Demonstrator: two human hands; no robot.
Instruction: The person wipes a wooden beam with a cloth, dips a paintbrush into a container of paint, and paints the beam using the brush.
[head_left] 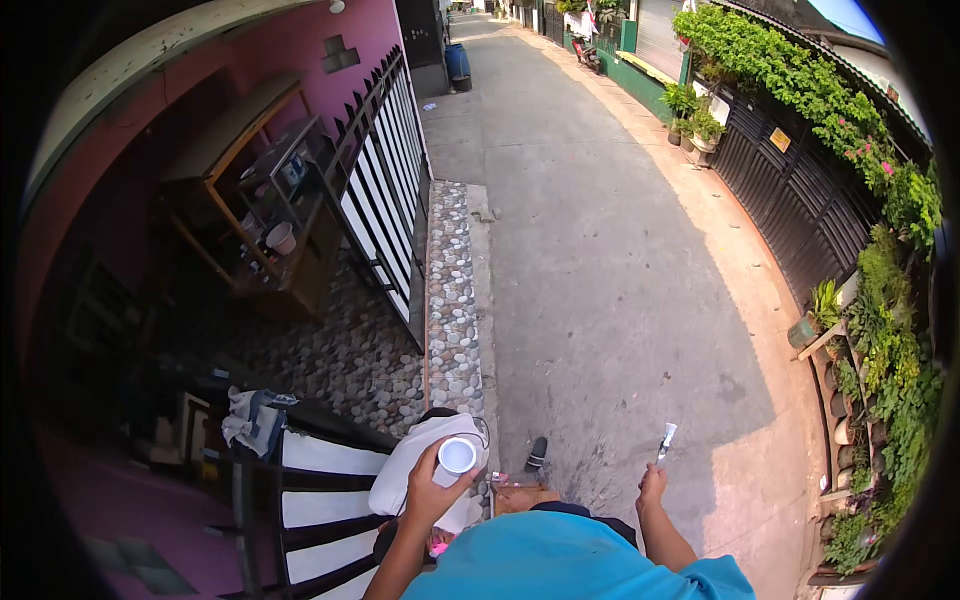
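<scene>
My left hand (430, 492) is wrapped round a small white cup (457, 456) with its round top facing up; a pale surface shows inside. Behind the cup hangs a whitish cloth or bag (408, 462) by the lower gate leaf. Out to the right, over the grey road, my right hand (652, 484) grips a paintbrush (667, 438), its white bristles pointing forward. The black-and-white barred gate leaf (330, 500) lies just left of my left hand. A dark sandal (537, 455) shows on the road between my hands.
Another gate leaf (385, 200) stands open ahead on the left, beside a pebbled strip (452, 300). A crumpled cloth (255, 420) drapes over the near gate. A wooden cabinet (255, 190) stands inside. Potted plants (840, 305) and a dark fence (780, 180) line the right.
</scene>
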